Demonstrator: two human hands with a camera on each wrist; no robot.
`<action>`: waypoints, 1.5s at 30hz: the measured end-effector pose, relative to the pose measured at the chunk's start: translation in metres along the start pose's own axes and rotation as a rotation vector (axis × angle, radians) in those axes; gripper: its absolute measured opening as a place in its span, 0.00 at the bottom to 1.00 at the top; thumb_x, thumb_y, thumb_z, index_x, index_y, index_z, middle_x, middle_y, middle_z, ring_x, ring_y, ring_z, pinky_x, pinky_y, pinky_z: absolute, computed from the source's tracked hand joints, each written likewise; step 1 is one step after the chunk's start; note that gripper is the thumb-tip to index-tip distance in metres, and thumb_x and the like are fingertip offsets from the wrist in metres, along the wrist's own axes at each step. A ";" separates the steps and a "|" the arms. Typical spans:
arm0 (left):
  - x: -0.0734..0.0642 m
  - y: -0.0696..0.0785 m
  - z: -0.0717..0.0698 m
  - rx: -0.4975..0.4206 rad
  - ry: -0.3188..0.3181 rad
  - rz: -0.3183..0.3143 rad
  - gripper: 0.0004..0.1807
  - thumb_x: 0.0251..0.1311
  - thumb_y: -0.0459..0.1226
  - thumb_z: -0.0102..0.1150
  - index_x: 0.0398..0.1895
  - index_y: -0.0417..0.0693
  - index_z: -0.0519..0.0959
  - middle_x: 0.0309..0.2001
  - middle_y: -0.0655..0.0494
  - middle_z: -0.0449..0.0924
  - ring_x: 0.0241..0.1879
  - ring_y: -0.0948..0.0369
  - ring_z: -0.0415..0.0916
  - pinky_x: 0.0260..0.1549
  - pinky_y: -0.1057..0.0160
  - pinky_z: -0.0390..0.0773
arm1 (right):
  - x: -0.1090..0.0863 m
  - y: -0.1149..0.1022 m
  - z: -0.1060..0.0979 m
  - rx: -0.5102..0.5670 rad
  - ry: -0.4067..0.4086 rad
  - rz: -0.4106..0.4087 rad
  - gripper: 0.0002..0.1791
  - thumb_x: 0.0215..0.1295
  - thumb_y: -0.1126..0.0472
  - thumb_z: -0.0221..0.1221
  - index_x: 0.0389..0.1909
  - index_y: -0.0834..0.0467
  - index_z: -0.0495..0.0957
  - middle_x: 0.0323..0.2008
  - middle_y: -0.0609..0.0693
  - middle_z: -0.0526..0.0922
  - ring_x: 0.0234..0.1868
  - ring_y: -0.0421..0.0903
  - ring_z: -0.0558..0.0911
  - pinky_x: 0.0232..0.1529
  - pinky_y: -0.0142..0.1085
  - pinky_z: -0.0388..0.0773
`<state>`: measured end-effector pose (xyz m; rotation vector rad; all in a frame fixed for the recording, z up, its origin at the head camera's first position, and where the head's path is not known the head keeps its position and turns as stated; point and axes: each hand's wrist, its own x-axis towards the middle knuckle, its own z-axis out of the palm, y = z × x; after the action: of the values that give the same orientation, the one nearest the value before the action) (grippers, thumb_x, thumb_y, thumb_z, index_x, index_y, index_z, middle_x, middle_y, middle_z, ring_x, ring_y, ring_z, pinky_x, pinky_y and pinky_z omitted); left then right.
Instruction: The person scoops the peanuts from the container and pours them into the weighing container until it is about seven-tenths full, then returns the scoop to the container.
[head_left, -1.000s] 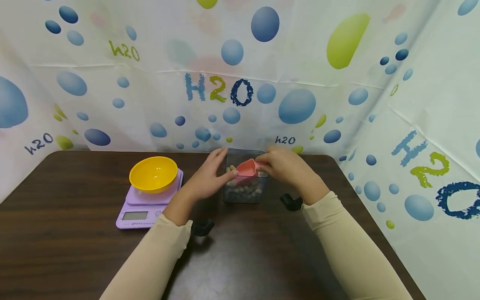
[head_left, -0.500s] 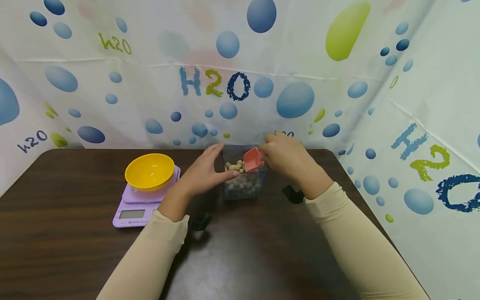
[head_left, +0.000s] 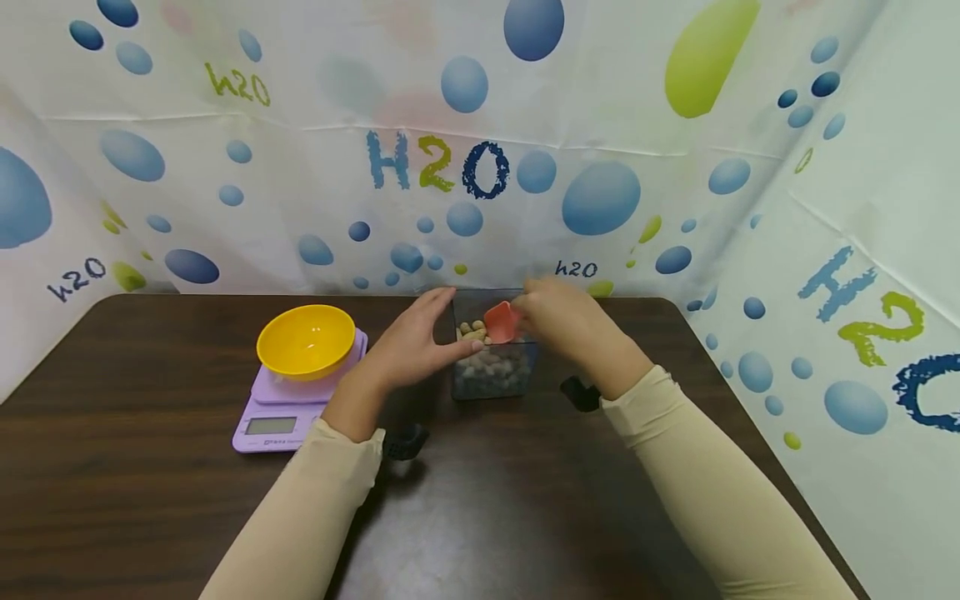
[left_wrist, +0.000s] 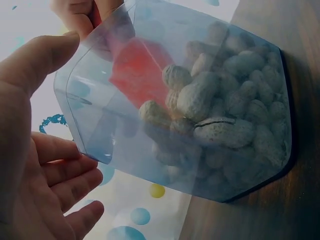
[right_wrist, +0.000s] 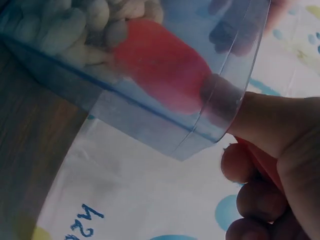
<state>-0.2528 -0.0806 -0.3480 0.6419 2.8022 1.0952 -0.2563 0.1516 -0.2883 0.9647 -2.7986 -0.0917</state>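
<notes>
A clear plastic container [head_left: 491,390] of unshelled peanuts [left_wrist: 225,132] stands at the table's back edge. My left hand [head_left: 405,350] spans its left side. The thumb lies at the near rim, and the extended, spread fingers touch the far corner in the left wrist view. My right hand [head_left: 573,323] grips the handle of a pink-red scoop [head_left: 501,322] at the container's right rim. Inside the container, the scoop's bowl [right_wrist: 162,65] rests against the peanuts. Whether it holds any peanuts I cannot tell, and the right fingers are partly hidden in the head view.
Left of the container, a yellow bowl [head_left: 306,342] sits on a purple kitchen scale [head_left: 311,417] with a small display. The dark wooden table [head_left: 480,517] extends toward me. Behind and to the right hangs a white curtain [head_left: 300,192] with blue and green spots.
The scoop in my right hand has tipped upward from lying nearly flat, its bowl shifting within the container. My left hand has stayed at the container's left side. The head view has shifted slightly.
</notes>
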 end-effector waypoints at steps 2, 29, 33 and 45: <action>0.000 0.001 0.001 -0.009 0.001 -0.006 0.52 0.56 0.65 0.58 0.78 0.52 0.52 0.78 0.52 0.50 0.75 0.49 0.53 0.68 0.40 0.61 | -0.001 0.002 0.001 0.011 -0.001 -0.011 0.07 0.60 0.59 0.68 0.37 0.58 0.87 0.28 0.51 0.78 0.29 0.48 0.76 0.31 0.37 0.76; 0.004 0.003 0.005 0.027 -0.004 0.001 0.51 0.57 0.65 0.56 0.78 0.53 0.51 0.78 0.53 0.50 0.75 0.49 0.53 0.69 0.39 0.59 | -0.012 0.016 0.006 0.142 0.034 -0.018 0.08 0.66 0.57 0.63 0.33 0.58 0.84 0.24 0.49 0.74 0.26 0.46 0.72 0.28 0.36 0.70; 0.003 0.002 0.006 0.025 -0.004 -0.019 0.52 0.55 0.67 0.57 0.78 0.55 0.52 0.78 0.53 0.50 0.75 0.49 0.53 0.68 0.39 0.60 | -0.013 0.014 0.006 0.144 0.038 -0.026 0.07 0.65 0.58 0.63 0.33 0.57 0.84 0.24 0.49 0.74 0.26 0.45 0.72 0.27 0.35 0.69; 0.003 0.000 0.003 -0.008 -0.004 -0.024 0.52 0.56 0.65 0.58 0.78 0.55 0.51 0.78 0.53 0.49 0.75 0.49 0.52 0.68 0.38 0.60 | -0.008 0.008 0.002 0.146 0.095 -0.093 0.05 0.64 0.60 0.65 0.37 0.57 0.86 0.26 0.50 0.76 0.27 0.45 0.74 0.28 0.34 0.72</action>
<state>-0.2546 -0.0770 -0.3500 0.6079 2.7931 1.1000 -0.2554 0.1634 -0.2910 1.1015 -2.7039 0.1450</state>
